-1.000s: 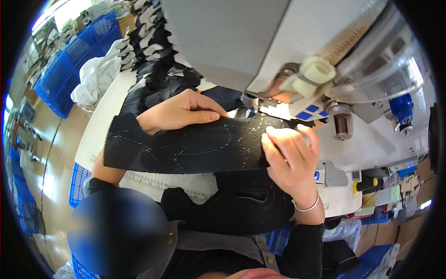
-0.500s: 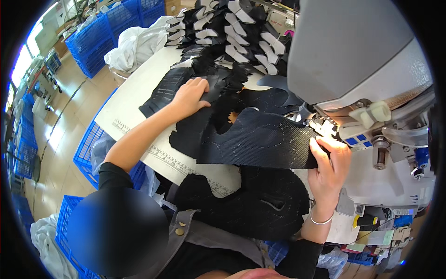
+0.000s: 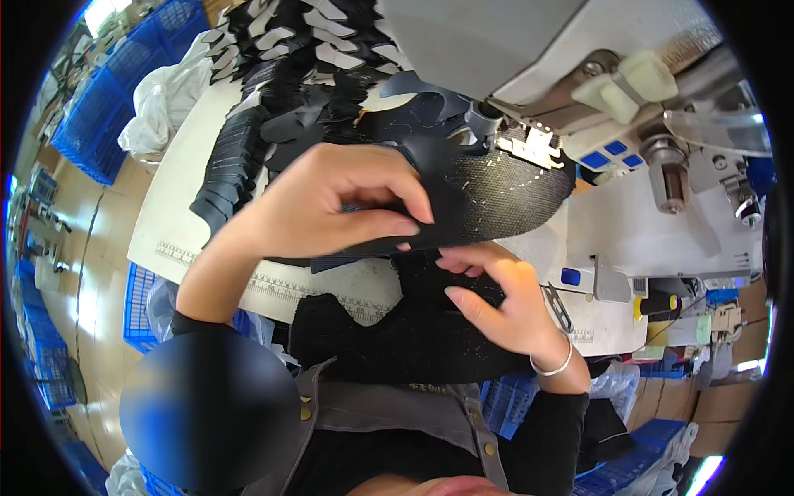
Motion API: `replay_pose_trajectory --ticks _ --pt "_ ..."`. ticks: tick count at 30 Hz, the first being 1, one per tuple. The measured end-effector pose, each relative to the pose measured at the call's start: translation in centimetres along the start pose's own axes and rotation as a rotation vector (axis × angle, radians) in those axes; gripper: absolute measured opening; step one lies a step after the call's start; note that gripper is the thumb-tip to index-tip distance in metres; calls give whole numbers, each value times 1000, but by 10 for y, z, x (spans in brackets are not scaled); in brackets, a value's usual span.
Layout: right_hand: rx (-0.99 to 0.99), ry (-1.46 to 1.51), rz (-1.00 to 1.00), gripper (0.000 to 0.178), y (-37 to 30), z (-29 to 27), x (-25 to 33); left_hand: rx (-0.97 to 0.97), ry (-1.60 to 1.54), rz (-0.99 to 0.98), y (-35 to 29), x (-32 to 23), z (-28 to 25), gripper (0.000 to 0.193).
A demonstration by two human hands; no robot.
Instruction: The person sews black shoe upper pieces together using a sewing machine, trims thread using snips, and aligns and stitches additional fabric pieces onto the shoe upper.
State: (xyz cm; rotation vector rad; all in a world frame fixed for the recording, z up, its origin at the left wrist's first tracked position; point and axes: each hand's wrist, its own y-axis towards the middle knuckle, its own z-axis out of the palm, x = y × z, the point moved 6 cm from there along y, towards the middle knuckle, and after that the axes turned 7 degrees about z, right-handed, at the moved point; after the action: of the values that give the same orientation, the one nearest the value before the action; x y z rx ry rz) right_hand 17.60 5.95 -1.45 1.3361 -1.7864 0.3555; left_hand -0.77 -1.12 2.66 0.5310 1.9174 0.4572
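My left hand [image 3: 347,198] is raised over the sewing table, thumb and forefinger closed on a smooth black piece [image 3: 437,186] that looks slightly blurred. Under it, a black mesh fabric piece [image 3: 513,202] with pale stitch marks reaches beneath the lit presser foot [image 3: 533,147] of the sewing machine [image 3: 488,41]. Just below the mesh's near edge is my right hand [image 3: 509,302], its thumb and fingers apart, fingertips close to the black material. A larger black fabric piece [image 3: 389,343] hangs over the table's near edge, in front of my body.
Overlapping black strips [image 3: 227,165] and a pile of black-and-grey pieces [image 3: 331,41] cover the far left of the table. Metal snips [image 3: 558,307] lie right of my right hand. A spool of black thread [image 3: 657,304] stands farther right. Blue crates [image 3: 124,91] line the floor at left.
My left hand has moved right and toward me, now pinching a smooth black piece. The right hand has left the mesh's right edge and come left and nearer. The view has shifted.
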Motion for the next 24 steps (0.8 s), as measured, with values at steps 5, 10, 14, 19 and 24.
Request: replay_pose_trajectory --ticks 5,10,14,19,24 --pt "21 593 201 29 10 7 -22 -81 212 100 16 -1 18 15" --pt "-51 554 198 25 15 9 -20 -93 297 235 16 1 19 22" --pt "-96 628 197 23 16 8 -20 -88 313 240 12 1 20 25" --pt "-88 618 182 23 17 8 -16 -74 338 243 11 2 20 27" --pt "-153 639 176 16 18 7 -12 -92 353 257 10 4 21 25"
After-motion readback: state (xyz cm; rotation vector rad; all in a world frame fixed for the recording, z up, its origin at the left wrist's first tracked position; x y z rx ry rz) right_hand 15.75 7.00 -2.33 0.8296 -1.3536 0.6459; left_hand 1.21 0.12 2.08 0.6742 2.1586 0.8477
